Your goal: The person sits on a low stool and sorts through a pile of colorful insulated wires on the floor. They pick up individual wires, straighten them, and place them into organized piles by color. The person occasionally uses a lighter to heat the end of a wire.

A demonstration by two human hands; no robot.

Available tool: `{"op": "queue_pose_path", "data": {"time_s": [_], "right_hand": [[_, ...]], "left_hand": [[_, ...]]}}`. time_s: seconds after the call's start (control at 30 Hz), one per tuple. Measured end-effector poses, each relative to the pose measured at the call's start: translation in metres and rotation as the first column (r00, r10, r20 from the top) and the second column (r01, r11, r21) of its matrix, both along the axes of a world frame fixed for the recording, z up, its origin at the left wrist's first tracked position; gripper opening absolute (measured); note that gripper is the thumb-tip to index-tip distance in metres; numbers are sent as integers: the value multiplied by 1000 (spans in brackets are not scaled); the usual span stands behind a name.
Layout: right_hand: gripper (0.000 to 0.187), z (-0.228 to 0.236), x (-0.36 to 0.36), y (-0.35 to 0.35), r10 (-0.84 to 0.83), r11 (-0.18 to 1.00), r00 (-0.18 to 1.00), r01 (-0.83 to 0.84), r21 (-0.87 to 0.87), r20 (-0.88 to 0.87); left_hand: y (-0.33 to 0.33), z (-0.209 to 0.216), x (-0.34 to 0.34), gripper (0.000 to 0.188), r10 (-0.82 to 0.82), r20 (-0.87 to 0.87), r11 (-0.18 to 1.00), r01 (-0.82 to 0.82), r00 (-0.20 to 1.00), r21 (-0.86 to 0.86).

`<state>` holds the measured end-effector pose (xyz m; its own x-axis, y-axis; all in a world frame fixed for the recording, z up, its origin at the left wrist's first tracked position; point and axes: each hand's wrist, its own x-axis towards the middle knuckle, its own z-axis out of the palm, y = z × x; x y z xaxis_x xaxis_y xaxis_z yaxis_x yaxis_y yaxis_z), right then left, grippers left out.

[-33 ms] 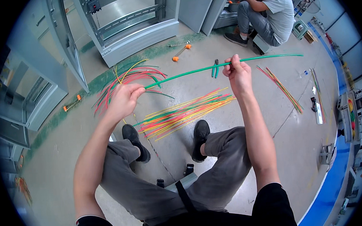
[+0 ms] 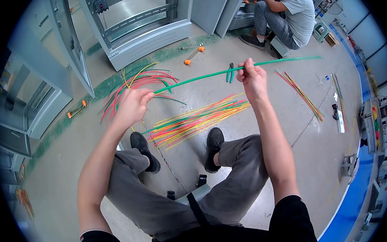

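A long green wire (image 2: 204,76) stretches between my two hands above the floor, bowed slightly upward. Its left end disappears into my left hand (image 2: 133,105), whose thumb and fingers pinch it. My right hand (image 2: 253,77) grips the wire further along, and a free length runs on to the right past it. Below the held wire lies a spread bundle of straight red, yellow and green wires (image 2: 198,122). Behind my left hand is a heap of curved red, green and yellow wires (image 2: 148,77). Green-handled pliers (image 2: 230,73) lie on the floor near my right hand.
Grey metal cabinets (image 2: 151,43) stand ahead and at left. Orange-ended parts (image 2: 194,55) lie before them. A person (image 2: 285,20) sits working at the upper right. Another wire bundle (image 2: 300,96) lies at right. My shoes (image 2: 215,144) flank the bundle's near side.
My right hand has shifted very slightly to the left, and the wire's free right end with it. My left hand keeps its hold, almost still.
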<state>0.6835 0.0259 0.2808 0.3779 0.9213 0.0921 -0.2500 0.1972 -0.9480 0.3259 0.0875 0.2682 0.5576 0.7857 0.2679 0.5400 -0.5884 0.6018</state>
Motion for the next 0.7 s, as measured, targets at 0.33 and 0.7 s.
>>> {"op": "queue_pose_path", "data": {"time_s": [0.33,0.7], "right_hand": [[35,-18,32,10,53,995,995,-59,-75,-82],[38,-9,-12,21,168,966,980,-185,-181,-106]], "left_hand": [[25,4,-24,42,-64,270,664,243,961,-707],[24,-14,-13,21,-174,-130,964,142,976,-226]]}}
